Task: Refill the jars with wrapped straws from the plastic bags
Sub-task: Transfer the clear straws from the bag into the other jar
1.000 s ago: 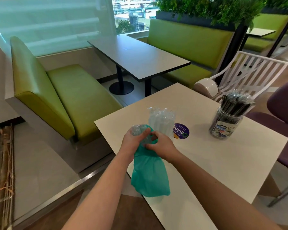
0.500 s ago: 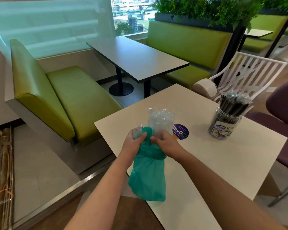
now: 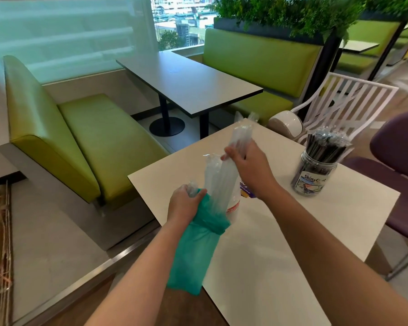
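Clear wrapped straws (image 3: 222, 177) stand half out of the green plastic bag (image 3: 196, 245) at the worktop's (image 3: 280, 243) near-left edge. Right hand (image 3: 247, 165) grasps their tops; left hand (image 3: 185, 204) clenches the bag mouth. Far right, a jar (image 3: 312, 176) holds black straws (image 3: 325, 147).

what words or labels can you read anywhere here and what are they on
"Skin&C..t": on the label of the clear jar of black straws; the middle letters are hidden by glare, and the smaller print below is too blurred to read.
Purple round sticker on the table: mostly hidden behind the right hand, its text unreadable.
Red print on the white item behind the green bag: too small to read.
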